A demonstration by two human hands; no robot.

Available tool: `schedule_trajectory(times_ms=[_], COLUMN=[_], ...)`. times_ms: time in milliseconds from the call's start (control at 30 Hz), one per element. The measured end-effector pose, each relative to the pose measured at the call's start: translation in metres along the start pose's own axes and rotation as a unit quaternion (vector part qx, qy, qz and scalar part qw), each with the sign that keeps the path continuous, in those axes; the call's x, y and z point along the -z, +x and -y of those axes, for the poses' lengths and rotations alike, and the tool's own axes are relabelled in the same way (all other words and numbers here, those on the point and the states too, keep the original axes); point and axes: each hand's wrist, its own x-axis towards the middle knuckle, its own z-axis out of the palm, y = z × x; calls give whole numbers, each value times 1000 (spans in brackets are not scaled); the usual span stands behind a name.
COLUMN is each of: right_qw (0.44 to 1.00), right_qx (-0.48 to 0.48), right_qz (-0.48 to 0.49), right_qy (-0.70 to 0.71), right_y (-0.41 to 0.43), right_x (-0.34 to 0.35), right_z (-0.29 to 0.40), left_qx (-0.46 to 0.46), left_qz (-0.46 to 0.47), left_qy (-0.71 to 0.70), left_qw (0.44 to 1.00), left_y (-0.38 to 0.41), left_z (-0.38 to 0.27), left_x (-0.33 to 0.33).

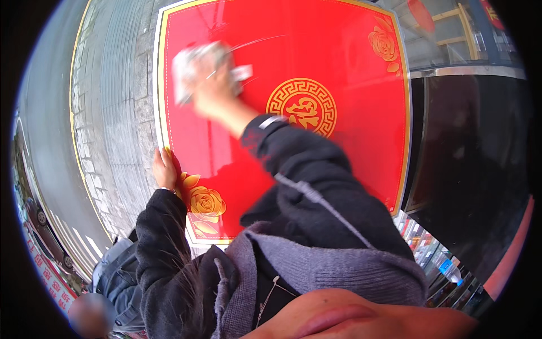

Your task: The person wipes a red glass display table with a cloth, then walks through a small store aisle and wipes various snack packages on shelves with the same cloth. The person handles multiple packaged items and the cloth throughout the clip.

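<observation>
Before me lies a glossy red tabletop (pixel 347 169) with a white and gold border, gold roses at two corners and a round gold emblem (pixel 302 106). My right hand (pixel 216 87), blurred, presses a crumpled whitish cloth (pixel 190 70) onto its upper left part. Thin pale streaks show on the red surface beside the cloth. At the tabletop's left edge is my left hand (pixel 164 168), its fingers held along the rim and the thumb side over the top. My right forearm covers part of the emblem.
Left of the tabletop run a paved sidewalk (pixel 123 106) and a road (pixel 53 114). Behind my left arm is another person (pixel 123 284). Lower right, a plastic bottle (pixel 448 268) sits by shelves of packaged goods. A dark panel (pixel 470 161) stands to the right; a car (pixel 48 233) is far left.
</observation>
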Motion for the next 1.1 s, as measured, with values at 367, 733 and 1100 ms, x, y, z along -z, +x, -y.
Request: schedule_trajectory(times_ms=[367,733,1100], right_qw=[979,746,918], right_qx=[-173,-645,-327], right_qz=[1,-30,11], right_qy=[-112,-164,-222], right_y=[-21,-29,120], right_x=[81,193,69], right_z=[-177,-427,-331], left_qx=[73,91,117], left_qz=[84,133,136], left_qy=[-76,-74,-53], left_qw=[991,984,982], left_y=[-2,1,5], left_z=[3,-15,-19], left_x=[11,18,24])
